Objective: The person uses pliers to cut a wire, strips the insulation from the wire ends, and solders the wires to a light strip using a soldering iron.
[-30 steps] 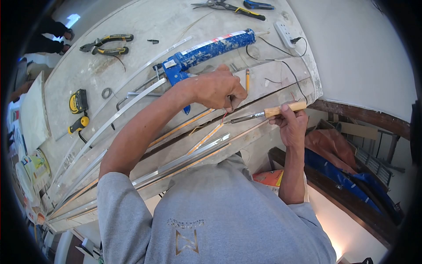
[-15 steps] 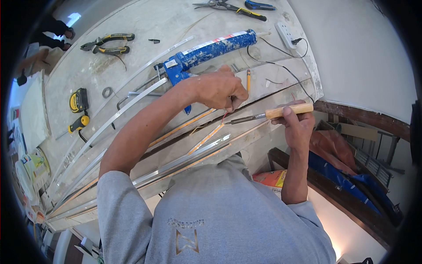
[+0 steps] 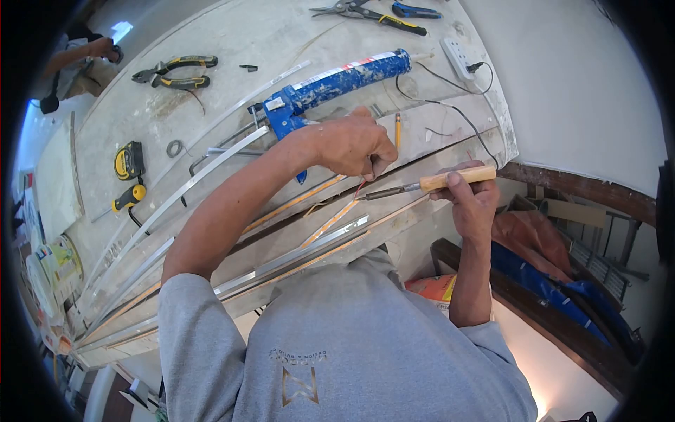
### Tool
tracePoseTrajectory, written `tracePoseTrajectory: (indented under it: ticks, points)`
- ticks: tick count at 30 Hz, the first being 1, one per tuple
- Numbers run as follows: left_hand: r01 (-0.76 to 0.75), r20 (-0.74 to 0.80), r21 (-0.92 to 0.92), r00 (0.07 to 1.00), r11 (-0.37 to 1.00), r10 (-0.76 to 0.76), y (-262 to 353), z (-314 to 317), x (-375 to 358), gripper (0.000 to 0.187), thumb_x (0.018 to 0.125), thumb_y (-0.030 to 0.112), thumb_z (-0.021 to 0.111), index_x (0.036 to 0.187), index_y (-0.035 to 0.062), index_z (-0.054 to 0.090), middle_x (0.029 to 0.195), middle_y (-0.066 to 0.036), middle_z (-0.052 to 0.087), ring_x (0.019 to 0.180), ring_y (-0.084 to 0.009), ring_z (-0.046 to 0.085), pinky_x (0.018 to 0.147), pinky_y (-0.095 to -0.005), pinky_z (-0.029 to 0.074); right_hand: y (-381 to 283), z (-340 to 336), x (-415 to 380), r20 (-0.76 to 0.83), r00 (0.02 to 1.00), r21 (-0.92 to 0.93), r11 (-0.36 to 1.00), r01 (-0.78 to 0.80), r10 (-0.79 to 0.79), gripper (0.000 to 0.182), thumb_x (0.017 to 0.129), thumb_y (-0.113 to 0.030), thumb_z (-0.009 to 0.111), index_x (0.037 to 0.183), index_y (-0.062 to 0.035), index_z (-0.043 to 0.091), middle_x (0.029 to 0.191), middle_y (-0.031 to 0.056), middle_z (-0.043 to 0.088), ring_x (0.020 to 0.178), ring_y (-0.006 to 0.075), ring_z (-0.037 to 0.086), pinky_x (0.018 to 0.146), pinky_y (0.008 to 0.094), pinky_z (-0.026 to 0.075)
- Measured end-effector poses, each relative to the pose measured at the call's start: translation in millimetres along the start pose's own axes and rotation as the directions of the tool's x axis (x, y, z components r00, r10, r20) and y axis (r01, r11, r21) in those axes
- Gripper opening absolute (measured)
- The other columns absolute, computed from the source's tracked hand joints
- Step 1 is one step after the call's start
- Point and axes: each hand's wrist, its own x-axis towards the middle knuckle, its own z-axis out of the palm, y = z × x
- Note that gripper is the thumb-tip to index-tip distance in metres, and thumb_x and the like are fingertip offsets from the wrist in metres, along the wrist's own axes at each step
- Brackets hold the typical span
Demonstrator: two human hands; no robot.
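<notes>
My right hand (image 3: 470,200) is wrapped round the wooden handle of a soldering iron (image 3: 457,178), its tip pointing left. That tip touches or nearly touches the end of a narrow orange-and-white strip (image 3: 329,224), apparently an LED strip. Just above, my left hand (image 3: 362,148) is closed in a pinch on a thin red wire (image 3: 358,190), which runs down to the strip's end. Aluminium channels (image 3: 295,254) lie along the bench edge below. A blue caulking gun (image 3: 337,79) rests beyond my left forearm, and a pencil (image 3: 398,131) lies near my left hand.
Pliers (image 3: 176,72), a tape measure (image 3: 128,160), a screwdriver (image 3: 129,197), snips (image 3: 373,14) and a utility knife (image 3: 416,10) lie on the bench (image 3: 232,35). The iron's cord leads towards a power strip (image 3: 458,58). At far left another person's arm (image 3: 81,55) shows.
My right hand and the soldering iron have shifted slightly left; the tip stays by the strip's end. My left hand holds its place. The other person at far left has moved.
</notes>
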Motion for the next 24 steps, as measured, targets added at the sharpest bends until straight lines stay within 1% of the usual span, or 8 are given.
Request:
tracePoseTrajectory:
  ticks: [9, 14, 24]
  points:
    - [-0.003, 0.003, -0.018, 1.0, 1.0, 0.003, 2.0, -1.6, 0.8, 0.01, 0.073, 0.008, 0.074, 0.071, 0.0135, 0.065, 0.071, 0.002, 0.063, 0.075, -0.0176, 0.057, 0.092, -0.0355, 0.031, 1.9, 0.7, 0.3, 0.002, 1.0, 0.023, 1.0, 0.007, -0.007, 0.024, 0.093, -0.015, 0.07, 0.101, 0.0033, 0.058, 0.091, 0.0154, 0.067, 0.078, 0.024, 0.071, 0.065, 0.0348, 0.064]
    - [-0.013, 0.004, -0.01, 1.0, 1.0, 0.013, 0.8, -1.3, 1.2, 0.01, 0.073, 0.009, 0.074, 0.071, 0.0137, 0.065, 0.071, 0.001, 0.063, 0.076, -0.0175, 0.057, 0.092, -0.0357, 0.031, 0.9, -0.2, 0.5, 0.002, 1.0, 0.02, 1.0, 0.008, -0.009, 0.023, 0.093, -0.015, 0.069, 0.101, 0.0039, 0.058, 0.092, 0.0155, 0.068, 0.079, 0.0237, 0.071, 0.064, 0.0346, 0.064]
    - [-0.011, 0.011, -0.006, 1.0, 1.0, 0.011, -0.3, -0.7, 1.7, 0.01, 0.073, 0.009, 0.074, 0.071, 0.0134, 0.065, 0.072, 0.001, 0.063, 0.077, -0.0187, 0.057, 0.091, -0.0362, 0.031, 2.3, 2.5, 1.0, 0.004, 1.0, 0.004, 1.0, 0.018, -0.018, 0.024, 0.093, -0.015, 0.07, 0.101, 0.0041, 0.059, 0.093, 0.0159, 0.068, 0.077, 0.0236, 0.071, 0.064, 0.0347, 0.064]
